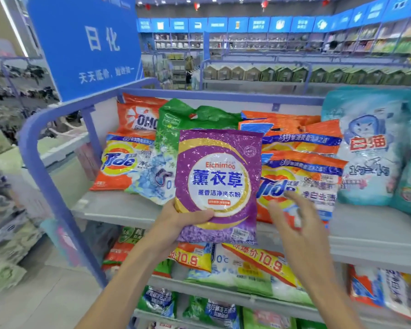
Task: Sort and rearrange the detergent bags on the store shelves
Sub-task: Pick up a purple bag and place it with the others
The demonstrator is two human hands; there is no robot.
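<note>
Before shelves [133, 210], left hand [178, 220] grips purple bag [220, 181]; right hand [292, 219] fingers spread open.

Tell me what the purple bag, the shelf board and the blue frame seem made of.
Purple bag: thin plastic film, glossy; it crinkles and glints with light spots. Shelf board: pale grey, matte, flat; probably painted metal, though laminate is possible. Blue frame: smooth rounded tube with an even coat, likely painted metal.

We noted bare shelf [112, 207] front-left, below the Tide bag [119, 160]. Behind, leaning bags [294, 138] crowded the back; the held purple bag [220, 181] blocked the middle.
</note>
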